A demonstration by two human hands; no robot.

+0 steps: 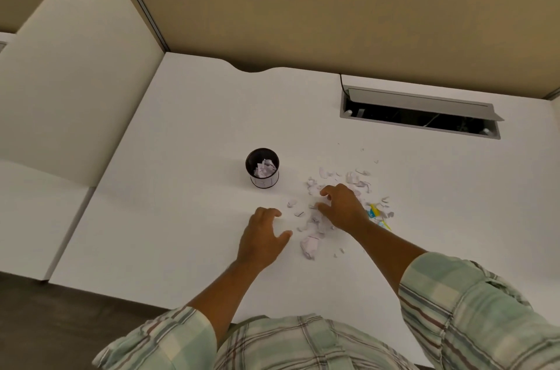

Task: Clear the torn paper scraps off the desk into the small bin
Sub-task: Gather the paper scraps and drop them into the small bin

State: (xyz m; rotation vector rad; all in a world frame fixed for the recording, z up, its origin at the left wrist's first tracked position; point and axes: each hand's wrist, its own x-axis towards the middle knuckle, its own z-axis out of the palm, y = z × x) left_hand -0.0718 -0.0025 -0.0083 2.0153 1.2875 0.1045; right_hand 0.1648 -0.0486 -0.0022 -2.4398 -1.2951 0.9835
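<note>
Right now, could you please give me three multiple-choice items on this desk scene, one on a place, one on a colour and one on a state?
1. The small dark mesh bin stands where, relative to the heap of torn white paper scraps?
A. left of it
B. right of it
C. on top of it

2. What colours is the wrapper by the right hand?
A. red and black
B. yellow and blue
C. green and purple

3. The bin is:
A. tipped over
B. empty
C. upright, holding scraps

Answers: 1 A, it stands left of the heap. 2 B, yellow and blue show beside the wrist. 3 C, white scraps show inside its open top.

bare desk (188, 133) around small bin (262, 168), scraps (312, 244) crowding its right
</note>
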